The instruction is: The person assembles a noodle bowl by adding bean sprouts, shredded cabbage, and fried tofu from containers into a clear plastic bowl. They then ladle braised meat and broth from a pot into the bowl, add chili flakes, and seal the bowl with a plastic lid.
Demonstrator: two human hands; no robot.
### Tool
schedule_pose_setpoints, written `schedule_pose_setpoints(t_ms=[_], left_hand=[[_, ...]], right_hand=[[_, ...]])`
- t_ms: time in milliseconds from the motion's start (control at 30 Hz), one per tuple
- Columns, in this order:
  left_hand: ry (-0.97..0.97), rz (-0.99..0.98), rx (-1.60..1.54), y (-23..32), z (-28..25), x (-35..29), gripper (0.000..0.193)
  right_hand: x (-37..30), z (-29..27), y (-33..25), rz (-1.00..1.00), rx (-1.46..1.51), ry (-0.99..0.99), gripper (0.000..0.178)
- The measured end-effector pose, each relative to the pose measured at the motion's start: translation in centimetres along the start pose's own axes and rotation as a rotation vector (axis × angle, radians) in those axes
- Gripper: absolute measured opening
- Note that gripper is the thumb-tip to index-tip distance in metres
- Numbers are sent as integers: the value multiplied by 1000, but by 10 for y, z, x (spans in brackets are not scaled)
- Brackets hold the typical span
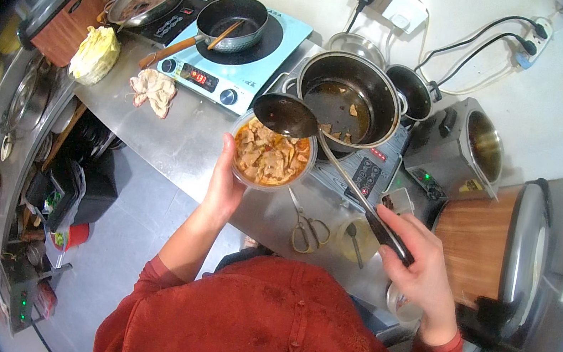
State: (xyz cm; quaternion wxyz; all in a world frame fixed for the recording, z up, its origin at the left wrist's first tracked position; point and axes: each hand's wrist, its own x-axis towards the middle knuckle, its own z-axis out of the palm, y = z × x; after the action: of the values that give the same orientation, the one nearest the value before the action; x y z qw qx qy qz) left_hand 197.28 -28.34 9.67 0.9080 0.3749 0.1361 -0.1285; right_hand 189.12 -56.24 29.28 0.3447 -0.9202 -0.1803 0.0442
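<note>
My left hand [225,186] is closed round the side of a clear round plastic container [250,179], filled with sliced meat [271,156] in reddish, oily broth. My right hand [419,262] grips the black handle of a ladle [287,115]. The dark ladle bowl is over the container's far rim, beside the large pot; whether they touch I cannot tell. That pot [312,63] stands on an induction cooker [371,174], with a little brown liquid and a few meat pieces at its bottom.
Scissors [308,234] and a dish with a spoon [351,242] lie near the counter's front edge. Left are a light-blue induction cooker [290,37] with a saucepan [206,21], a cloth [153,92] and a cabbage [95,56]. Right stands a wood-patterned rice cooker [473,243].
</note>
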Motion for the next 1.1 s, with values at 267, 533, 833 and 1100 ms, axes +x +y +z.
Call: schedule_pose_setpoints(t_ms=[267,533,833,1100], left_hand=[[-58,24,-14,7,-2,6,82],[-37,16,-99,1,-22,-12,80],[206,117,-145,-3,-68,-90,84],[398,317,-398,24,-74,-141,73]], right_hand=[[-21,13,-11,-114,-177,129,47],[-14,38,31,442,738,199,45],[63,50,146,93,-599,164,53],[97,-41,155,139,-1087,221,43]])
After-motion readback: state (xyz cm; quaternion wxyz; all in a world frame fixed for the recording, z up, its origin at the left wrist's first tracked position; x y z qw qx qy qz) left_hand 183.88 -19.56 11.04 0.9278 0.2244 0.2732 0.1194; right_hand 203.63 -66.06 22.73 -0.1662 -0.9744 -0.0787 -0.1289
